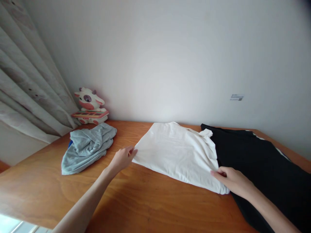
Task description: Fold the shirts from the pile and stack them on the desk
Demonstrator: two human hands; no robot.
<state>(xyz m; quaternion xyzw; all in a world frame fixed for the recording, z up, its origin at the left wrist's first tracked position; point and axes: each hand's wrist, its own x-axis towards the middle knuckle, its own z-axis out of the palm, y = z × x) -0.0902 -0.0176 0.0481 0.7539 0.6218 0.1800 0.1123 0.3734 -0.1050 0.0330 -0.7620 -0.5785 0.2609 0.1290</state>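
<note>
A white shirt (pixel 172 152) lies spread on the wooden table, its front edge slanting down to the right and its right side creased. My left hand (pixel 123 157) pinches the shirt's left front corner between thumb and fingers. At the opposite side, my right hand (pixel 232 179) is closed on the cloth near the right front corner. Beneath my right wrist and forearm lies black clothing (pixel 262 174), which touches the shirt's right side.
A crumpled light grey-blue garment (pixel 91 147) rests on the left of the table (pixel 150 207). Behind it stands a cow-shaped toy keyboard (pixel 90 108) by the wall. A pale curtain (pixel 26 74) hangs at the left. A small label (pixel 237 97) is on the wall.
</note>
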